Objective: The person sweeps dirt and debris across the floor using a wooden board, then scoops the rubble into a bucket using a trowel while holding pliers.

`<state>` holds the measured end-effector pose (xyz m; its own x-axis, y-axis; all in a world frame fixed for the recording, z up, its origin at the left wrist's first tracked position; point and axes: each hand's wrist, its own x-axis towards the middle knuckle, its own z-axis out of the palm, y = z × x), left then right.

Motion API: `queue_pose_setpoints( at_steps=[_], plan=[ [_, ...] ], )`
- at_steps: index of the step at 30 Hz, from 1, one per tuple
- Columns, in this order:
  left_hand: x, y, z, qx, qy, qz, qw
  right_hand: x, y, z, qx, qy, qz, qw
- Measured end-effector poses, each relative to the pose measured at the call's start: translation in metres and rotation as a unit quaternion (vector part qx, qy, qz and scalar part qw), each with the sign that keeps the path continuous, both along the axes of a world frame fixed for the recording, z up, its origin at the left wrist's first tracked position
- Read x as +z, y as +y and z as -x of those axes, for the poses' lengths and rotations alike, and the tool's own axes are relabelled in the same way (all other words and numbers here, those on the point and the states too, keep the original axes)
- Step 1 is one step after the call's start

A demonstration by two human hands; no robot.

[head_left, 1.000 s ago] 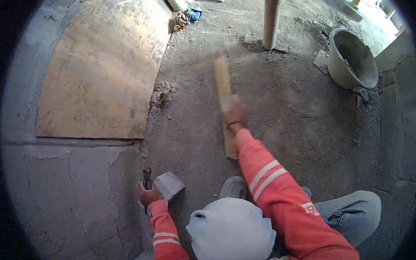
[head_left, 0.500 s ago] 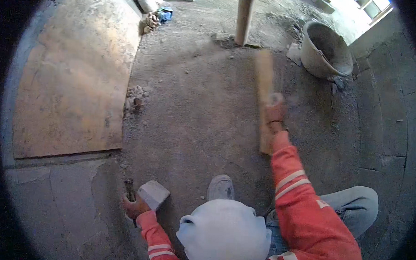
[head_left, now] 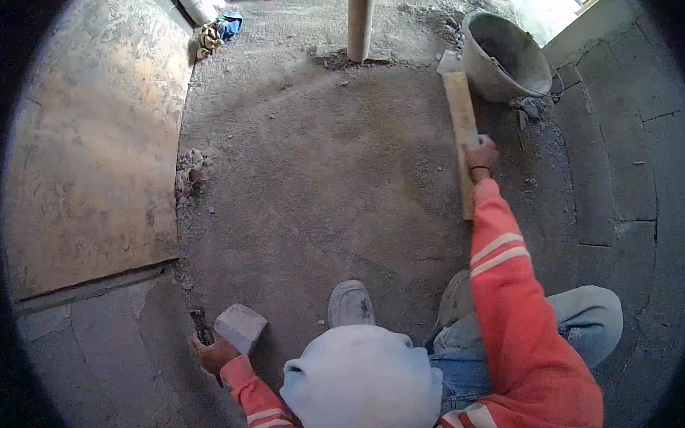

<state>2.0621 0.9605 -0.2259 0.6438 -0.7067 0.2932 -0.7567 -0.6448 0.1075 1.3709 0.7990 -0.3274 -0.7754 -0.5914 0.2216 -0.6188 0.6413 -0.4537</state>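
Note:
My right hand is closed around the grip of a long wooden float, which lies along the dusty floor at the right, its far end near a bucket. At the lower left, my left hand wraps around a dark, narrow tool; its kind is not clear, and the fingers cover its middle. Just right of that hand, a pale grey block rests on the floor.
A bucket stands by the right block wall, with rubble around it. A post rises from the floor at the back. A large stained board lies along the left. Small rubble gathers by its edge.
My right hand has slid the wooden float rightward across the floor, closer to the bucket. The view has shifted slightly. My left hand keeps its hold beside the block.

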Motion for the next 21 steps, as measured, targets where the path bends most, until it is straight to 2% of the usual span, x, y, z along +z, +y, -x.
queue_pose_setpoints(
  at_steps=[2, 3, 5, 6, 7, 8, 10, 11, 13, 14, 15, 17, 19, 21],
  plan=[
    [0.007, -0.003, 0.006, 0.002, 0.031, 0.015, 0.999, 0.024, 0.013, 0.000, 0.028, 0.007, -0.006, 1.000],
    [0.006, -0.003, 0.005, -0.001, -0.001, -0.008, 1.000, 0.037, 0.018, -0.002, 0.060, 0.011, -0.013, 0.998],
    [0.006, 0.002, 0.002, -0.005, -0.030, -0.037, 0.999, 0.064, 0.020, -0.070, 0.133, -0.093, 0.036, 0.986],
    [0.006, 0.001, 0.001, -0.017, -0.027, -0.036, 0.999, 0.056, 0.022, -0.101, 0.218, -0.133, 0.064, 0.965],
    [0.006, 0.001, 0.002, -0.029, -0.025, -0.034, 0.999, 0.101, 0.029, -0.158, 0.262, -0.154, 0.020, 0.952],
    [0.009, 0.000, 0.002, -0.031, -0.023, -0.035, 0.999, 0.075, 0.037, -0.179, 0.358, -0.169, 0.036, 0.918],
    [0.015, -0.007, 0.002, 0.057, 0.024, -0.134, 0.989, 0.069, 0.058, -0.216, 0.442, -0.156, -0.130, 0.874],
    [0.013, -0.007, 0.001, 0.053, 0.021, -0.135, 0.989, 0.067, 0.060, -0.211, 0.439, -0.158, -0.129, 0.875],
    [0.007, -0.002, -0.001, 0.007, -0.020, -0.073, 0.997, 0.064, 0.067, -0.180, 0.354, -0.195, -0.049, 0.913],
    [0.008, -0.001, 0.002, 0.016, -0.016, -0.065, 0.998, 0.030, 0.070, -0.140, 0.324, -0.111, -0.028, 0.939],
    [0.013, -0.002, 0.006, 0.017, -0.010, -0.082, 0.996, 0.073, 0.065, -0.121, 0.270, -0.179, -0.001, 0.946],
    [0.017, -0.006, 0.007, 0.027, 0.002, -0.077, 0.997, 0.055, 0.074, -0.033, 0.141, -0.063, -0.063, 0.986],
    [0.012, -0.003, 0.002, 0.030, 0.049, -0.080, 0.995, 0.076, 0.077, 0.041, 0.172, 0.045, -0.227, 0.958],
    [-0.004, 0.003, -0.011, 0.026, 0.056, -0.066, 0.996, 0.141, 0.071, 0.069, 0.240, 0.129, -0.285, 0.919]
  ],
)
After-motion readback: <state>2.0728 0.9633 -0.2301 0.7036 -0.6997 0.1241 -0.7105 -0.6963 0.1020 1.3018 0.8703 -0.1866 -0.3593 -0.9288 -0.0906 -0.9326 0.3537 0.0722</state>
